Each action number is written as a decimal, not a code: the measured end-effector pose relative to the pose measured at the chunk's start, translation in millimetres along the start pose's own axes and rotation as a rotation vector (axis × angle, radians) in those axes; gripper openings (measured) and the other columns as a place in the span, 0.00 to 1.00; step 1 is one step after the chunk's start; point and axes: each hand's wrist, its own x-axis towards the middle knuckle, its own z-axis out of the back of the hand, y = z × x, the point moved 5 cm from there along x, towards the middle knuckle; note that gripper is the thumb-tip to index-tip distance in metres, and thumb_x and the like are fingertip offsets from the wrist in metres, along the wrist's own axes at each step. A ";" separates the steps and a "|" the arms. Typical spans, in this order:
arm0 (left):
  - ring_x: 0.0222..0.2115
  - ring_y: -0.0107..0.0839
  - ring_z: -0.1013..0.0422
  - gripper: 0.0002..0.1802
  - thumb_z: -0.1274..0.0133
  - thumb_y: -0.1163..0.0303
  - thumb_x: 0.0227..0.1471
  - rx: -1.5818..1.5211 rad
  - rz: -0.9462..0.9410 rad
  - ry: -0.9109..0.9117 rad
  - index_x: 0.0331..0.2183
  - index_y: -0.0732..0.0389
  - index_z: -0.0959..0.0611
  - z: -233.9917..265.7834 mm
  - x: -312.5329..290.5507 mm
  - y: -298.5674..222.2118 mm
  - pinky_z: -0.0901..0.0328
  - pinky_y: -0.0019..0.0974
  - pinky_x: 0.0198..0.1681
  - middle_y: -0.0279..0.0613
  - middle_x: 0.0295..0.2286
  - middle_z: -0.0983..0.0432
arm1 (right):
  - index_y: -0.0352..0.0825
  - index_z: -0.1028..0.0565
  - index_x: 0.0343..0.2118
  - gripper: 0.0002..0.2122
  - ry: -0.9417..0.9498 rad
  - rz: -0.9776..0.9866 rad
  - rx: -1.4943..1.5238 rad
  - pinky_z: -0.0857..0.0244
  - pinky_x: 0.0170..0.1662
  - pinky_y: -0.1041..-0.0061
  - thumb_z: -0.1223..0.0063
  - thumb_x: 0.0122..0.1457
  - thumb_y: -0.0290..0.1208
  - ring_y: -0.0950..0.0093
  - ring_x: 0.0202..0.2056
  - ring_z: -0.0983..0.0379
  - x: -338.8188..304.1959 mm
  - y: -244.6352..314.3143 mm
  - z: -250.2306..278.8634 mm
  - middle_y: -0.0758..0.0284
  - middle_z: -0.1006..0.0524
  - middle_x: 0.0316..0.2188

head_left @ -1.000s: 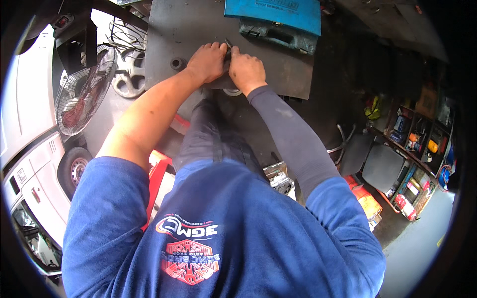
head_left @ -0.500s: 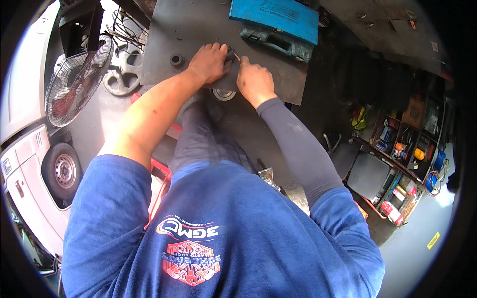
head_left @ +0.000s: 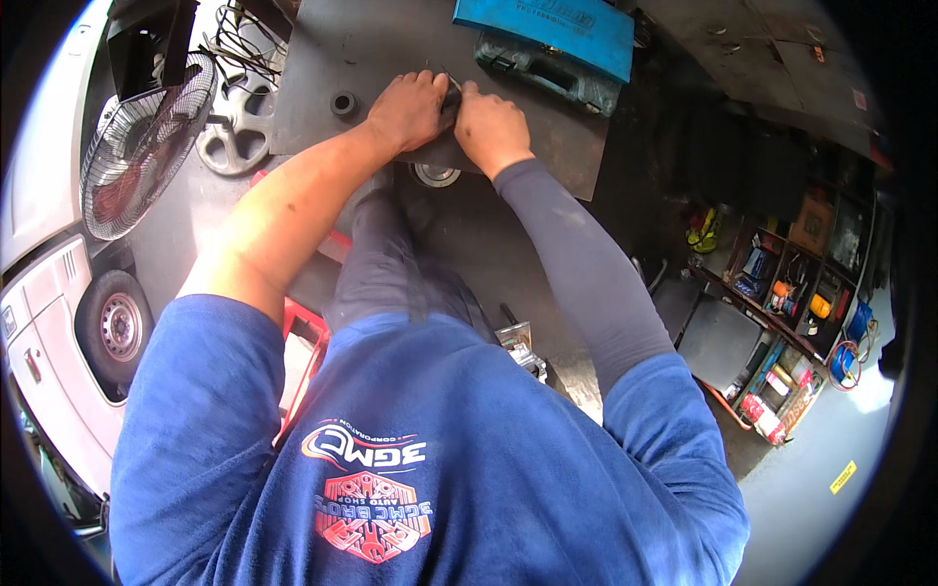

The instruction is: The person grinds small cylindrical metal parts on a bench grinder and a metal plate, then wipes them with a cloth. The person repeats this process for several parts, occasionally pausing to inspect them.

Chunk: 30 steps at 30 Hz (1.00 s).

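Over the near part of a dark metal tabletop [head_left: 318, 59], my left hand [head_left: 408, 111] is closed round a dark, roundish part [head_left: 450, 104], holding it against the table. My right hand [head_left: 490, 127] is closed beside it, gripping a thin rod-like tool [head_left: 453, 83]; its slim end meets the dark part, and the fingers hide the rest. A dark hollow ring [head_left: 344, 104] rests on the table left of my left hand. Below the table's near edge, under my hands, a round metal piece with a bright rim [head_left: 435, 176] shows.
A blue case [head_left: 547, 27] and a dark case with a handle [head_left: 549, 76] lie at the table's far right. On the left are a caged fan [head_left: 147, 146], a spoked wheel [head_left: 234, 127] and a pale vehicle [head_left: 61, 361]. Shelves of tools [head_left: 782, 283] stand at the right.
My right hand has shifted left, closer to the dark part. The thin tool now shows only a short length at a different angle. The whole view has shifted slightly.
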 end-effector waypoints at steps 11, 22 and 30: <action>0.49 0.59 0.23 0.26 0.41 0.53 0.64 -0.029 0.048 0.009 0.49 0.66 0.25 0.9 1.7 -0.1 0.29 0.55 0.56 0.60 0.45 0.20 | 0.34 0.26 0.47 0.09 0.005 -0.059 0.045 0.20 0.41 0.45 0.49 0.70 0.32 0.43 0.36 0.15 -10.5 -4.7 -1.2 0.46 0.15 0.32; 0.49 0.60 0.22 0.27 0.40 0.50 0.64 -0.045 0.047 0.075 0.49 0.64 0.25 3.7 3.4 -0.5 0.29 0.55 0.56 0.60 0.46 0.19 | 0.33 0.25 0.47 0.10 0.028 -0.108 0.070 0.20 0.42 0.45 0.51 0.70 0.33 0.43 0.36 0.15 -18.0 -9.2 -5.5 0.45 0.15 0.31; 0.49 0.59 0.22 0.28 0.38 0.51 0.62 -0.030 0.024 0.052 0.50 0.64 0.25 4.3 5.6 -0.5 0.28 0.54 0.56 0.59 0.46 0.19 | 0.33 0.26 0.46 0.09 0.002 -0.081 0.101 0.21 0.41 0.44 0.51 0.71 0.33 0.42 0.35 0.15 -14.5 -11.3 -2.8 0.45 0.15 0.31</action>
